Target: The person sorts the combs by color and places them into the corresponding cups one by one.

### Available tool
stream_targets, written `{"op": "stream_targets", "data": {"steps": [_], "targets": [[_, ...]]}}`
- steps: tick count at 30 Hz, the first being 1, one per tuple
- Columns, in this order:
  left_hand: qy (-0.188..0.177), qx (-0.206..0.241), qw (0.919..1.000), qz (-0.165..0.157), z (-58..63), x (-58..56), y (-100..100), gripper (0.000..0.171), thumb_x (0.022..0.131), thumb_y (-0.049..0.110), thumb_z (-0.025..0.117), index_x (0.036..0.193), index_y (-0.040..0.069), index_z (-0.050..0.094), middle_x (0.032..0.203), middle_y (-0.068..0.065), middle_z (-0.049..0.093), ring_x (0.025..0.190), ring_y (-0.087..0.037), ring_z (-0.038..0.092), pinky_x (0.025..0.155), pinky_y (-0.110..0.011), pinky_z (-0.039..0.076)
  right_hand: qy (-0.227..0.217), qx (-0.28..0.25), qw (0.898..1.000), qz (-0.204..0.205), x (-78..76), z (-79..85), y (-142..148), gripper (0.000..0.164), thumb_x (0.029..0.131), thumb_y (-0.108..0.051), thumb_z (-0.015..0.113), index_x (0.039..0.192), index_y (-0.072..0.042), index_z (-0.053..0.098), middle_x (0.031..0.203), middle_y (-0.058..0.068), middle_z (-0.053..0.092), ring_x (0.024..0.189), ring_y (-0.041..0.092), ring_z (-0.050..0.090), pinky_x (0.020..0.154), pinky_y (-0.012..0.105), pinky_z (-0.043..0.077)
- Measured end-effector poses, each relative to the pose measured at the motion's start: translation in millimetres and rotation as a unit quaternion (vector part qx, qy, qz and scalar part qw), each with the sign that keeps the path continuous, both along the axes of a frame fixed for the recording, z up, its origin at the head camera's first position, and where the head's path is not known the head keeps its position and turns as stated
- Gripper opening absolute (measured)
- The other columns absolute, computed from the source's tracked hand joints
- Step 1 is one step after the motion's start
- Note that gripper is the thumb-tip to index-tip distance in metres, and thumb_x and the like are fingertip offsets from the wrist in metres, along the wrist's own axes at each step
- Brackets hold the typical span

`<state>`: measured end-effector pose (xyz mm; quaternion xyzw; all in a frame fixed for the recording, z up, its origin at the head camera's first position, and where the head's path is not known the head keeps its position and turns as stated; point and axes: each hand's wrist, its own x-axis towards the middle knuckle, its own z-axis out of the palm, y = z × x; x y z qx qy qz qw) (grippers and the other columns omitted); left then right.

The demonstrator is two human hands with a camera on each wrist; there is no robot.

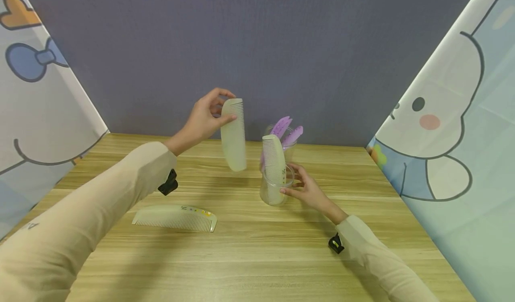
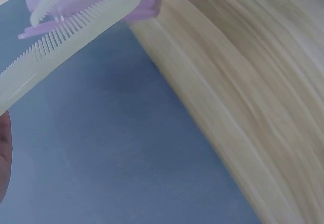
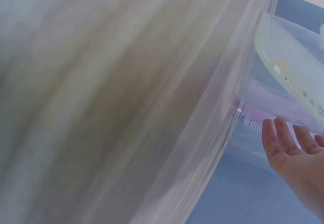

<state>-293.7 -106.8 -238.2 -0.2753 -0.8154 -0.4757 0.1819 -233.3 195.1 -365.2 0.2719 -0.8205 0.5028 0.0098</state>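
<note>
My left hand point(image 1: 203, 118) pinches a pale cream comb point(image 1: 231, 136) between thumb and fingers. Held upright above the back of the table, its teeth face right. In the left wrist view this comb point(image 2: 76, 46) slants across the upper left. My right hand point(image 1: 309, 192) grips a clear cup point(image 1: 264, 193) from its right side. A second cream comb point(image 1: 273, 159) stands in that cup, its upper half above the rim. Small printed figures on this comb point(image 3: 277, 69) show in the right wrist view.
Behind the gripped cup stands another clear cup point(image 1: 289, 152) with purple combs point(image 1: 280, 126) in it. Another cream comb point(image 1: 175, 218) lies flat on the wooden table point(image 1: 241, 266), front left. A dark panel point(image 1: 257, 51) rises at the table's back edge; printed panels flank it.
</note>
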Motion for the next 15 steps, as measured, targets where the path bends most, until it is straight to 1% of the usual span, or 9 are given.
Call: {"op": "stream_targets", "data": {"steps": [7, 11, 13, 14, 15], "targets": [[0.002, 0.019, 0.9997, -0.018, 14.4, 5.0, 11.9, 0.044, 0.080, 0.011, 0.069, 0.120, 0.012, 0.051, 0.102, -0.009, 0.064, 0.084, -0.019, 0.065, 0.072, -0.031, 0.053, -0.004, 0.002, 1.000, -0.001, 1.8, 2.5, -0.8, 0.073, 0.076, 0.002, 0.069, 0.136, 0.007, 0.028, 0.129, 0.031, 0.045, 0.109, 0.047, 0.050, 0.088, 0.057, 0.045], [0.002, 0.032, 0.9992, -0.023, 30.6, 22.1, 22.5, 0.043, 0.081, 0.006, 0.067, 0.120, 0.005, 0.049, 0.102, -0.015, 0.063, 0.086, -0.024, 0.065, 0.074, -0.033, 0.054, -0.006, 0.000, 1.000, -0.001, 1.3, 2.0, -0.5, 0.073, 0.076, 0.002, 0.069, 0.136, 0.007, 0.027, 0.129, 0.031, 0.044, 0.109, 0.047, 0.050, 0.088, 0.057, 0.044], [0.001, 0.040, 0.9990, -0.021, 37.8, 31.1, 27.7, 0.042, 0.081, 0.004, 0.066, 0.120, 0.003, 0.049, 0.102, -0.018, 0.062, 0.086, -0.024, 0.064, 0.075, -0.033, 0.054, -0.007, 0.000, 1.000, -0.002, 1.0, 1.6, -0.3, 0.073, 0.076, 0.002, 0.069, 0.136, 0.007, 0.027, 0.129, 0.032, 0.044, 0.109, 0.047, 0.050, 0.088, 0.058, 0.044], [0.002, 0.044, 0.9989, -0.019, 40.2, 34.1, 30.0, 0.042, 0.081, 0.004, 0.066, 0.120, 0.002, 0.049, 0.102, -0.019, 0.061, 0.086, -0.024, 0.064, 0.076, -0.033, 0.054, -0.007, 0.001, 1.000, -0.001, 1.2, 1.9, -0.4, 0.073, 0.077, 0.002, 0.069, 0.136, 0.007, 0.027, 0.129, 0.032, 0.044, 0.109, 0.047, 0.050, 0.088, 0.058, 0.044], [0.003, 0.050, 0.9986, -0.019, 39.2, 32.0, 31.3, 0.043, 0.081, 0.004, 0.067, 0.120, 0.004, 0.050, 0.102, -0.017, 0.062, 0.086, -0.023, 0.064, 0.076, -0.033, 0.054, -0.006, 0.002, 1.000, -0.002, 1.2, 1.9, -0.4, 0.073, 0.077, 0.002, 0.068, 0.136, 0.007, 0.027, 0.129, 0.032, 0.044, 0.109, 0.047, 0.050, 0.088, 0.058, 0.044]]}}
